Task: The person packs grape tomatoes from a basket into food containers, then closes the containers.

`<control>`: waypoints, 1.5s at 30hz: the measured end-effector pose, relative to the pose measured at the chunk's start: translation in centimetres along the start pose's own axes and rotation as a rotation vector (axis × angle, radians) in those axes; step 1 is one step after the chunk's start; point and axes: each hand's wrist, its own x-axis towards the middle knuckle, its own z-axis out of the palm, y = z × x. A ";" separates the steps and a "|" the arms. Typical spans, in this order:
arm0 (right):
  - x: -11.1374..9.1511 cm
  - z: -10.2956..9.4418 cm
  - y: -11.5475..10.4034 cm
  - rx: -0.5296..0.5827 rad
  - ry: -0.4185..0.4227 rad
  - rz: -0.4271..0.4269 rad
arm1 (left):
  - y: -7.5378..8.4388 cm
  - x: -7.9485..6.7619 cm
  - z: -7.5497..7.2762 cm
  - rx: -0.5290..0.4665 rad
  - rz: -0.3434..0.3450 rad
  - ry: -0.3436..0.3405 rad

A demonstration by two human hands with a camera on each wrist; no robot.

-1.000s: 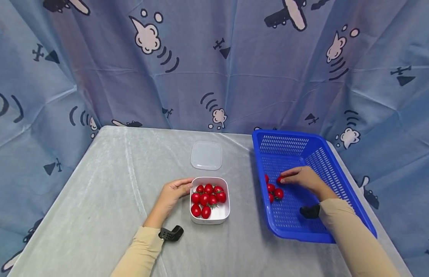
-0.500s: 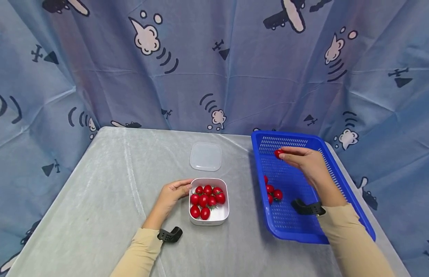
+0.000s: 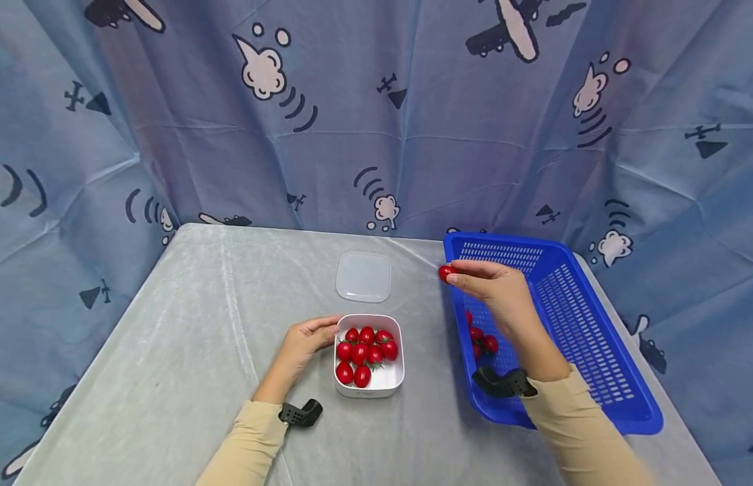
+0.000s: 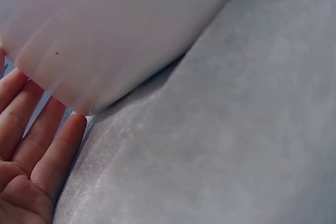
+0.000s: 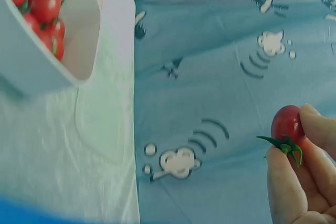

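Note:
A cherry tomato [image 3: 446,273] with a green stem is pinched between the thumb and fingers of my right hand [image 3: 500,297], high over the left rim of the blue basket [image 3: 601,337]. In the right wrist view the tomato [image 5: 287,124] shows its leafy calyx. My left hand [image 3: 300,347] touches the back left corner of a white square box [image 3: 385,385]. Straight fingers [image 4: 60,153] lie against the box wall in the left wrist view. Inside the box several tomatoes [image 3: 359,353] fill the back and left, leaving white floor at the front right.
Several more tomatoes [image 3: 490,344] lie along the basket's left side, partly behind its wall. A clear square lid [image 3: 364,277] lies flat on the grey cloth-covered table [image 3: 170,351], behind the box. A blue patterned curtain [image 3: 328,135] hangs past the table's far edge.
My right hand has lifted a tomato from the basket and carried it up, then left to the basket's left rim. My left hand and the box stay where they were.

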 end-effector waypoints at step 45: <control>-3.4 10.8 5.1 -0.039 0.042 0.061 | 0.4 0.0 -0.1 0.018 -0.009 0.000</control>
